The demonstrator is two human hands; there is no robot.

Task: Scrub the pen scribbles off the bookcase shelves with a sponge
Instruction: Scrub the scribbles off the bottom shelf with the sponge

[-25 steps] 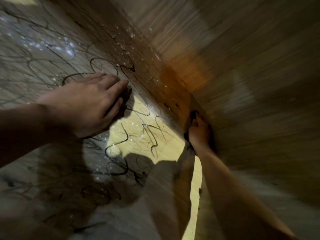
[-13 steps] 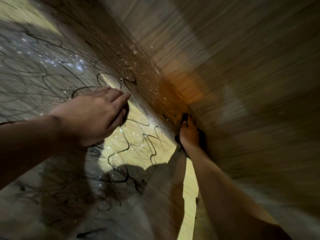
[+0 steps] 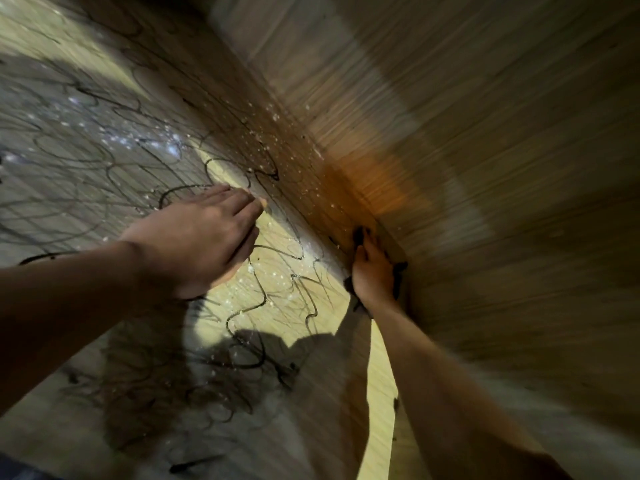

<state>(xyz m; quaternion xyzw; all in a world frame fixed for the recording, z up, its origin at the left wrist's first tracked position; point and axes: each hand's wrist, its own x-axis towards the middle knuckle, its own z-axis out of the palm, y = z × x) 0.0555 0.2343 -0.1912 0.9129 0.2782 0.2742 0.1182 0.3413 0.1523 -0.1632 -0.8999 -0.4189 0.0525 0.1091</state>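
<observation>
Scrubbing in the far corner: pressure, reach and what hems the hand in

Dark material, taken to be the sponge [image 3: 398, 271], is pressed into the corner by the right hand [image 3: 374, 271]; only dark edges show past the fingers and below the wrist, so the grip itself cannot be told for certain, though the fingers appear laid over it. The left hand [image 3: 204, 244] is spread flat, fingers straight and together, on the shelf [image 3: 377, 375], holding nothing and serving as a brace.

Short, firm strokes are best kept along the corner seam, with the brace held steady. Pen scribbles [image 3: 249, 299] loop across the lit wood between the two hands, and more lie under the left hand and nearer the body than it, so most of the job is judged undone. White specks [image 3: 277, 275], perhaps foam or crumbs, are scattered beside the left fingertips and up the back panel [image 3: 263, 140].

Room is tight: the side wall [image 3: 502, 202] stands just right of the right hand. Shadow covers the marks below the left wrist, and blur hides fine detail.
</observation>
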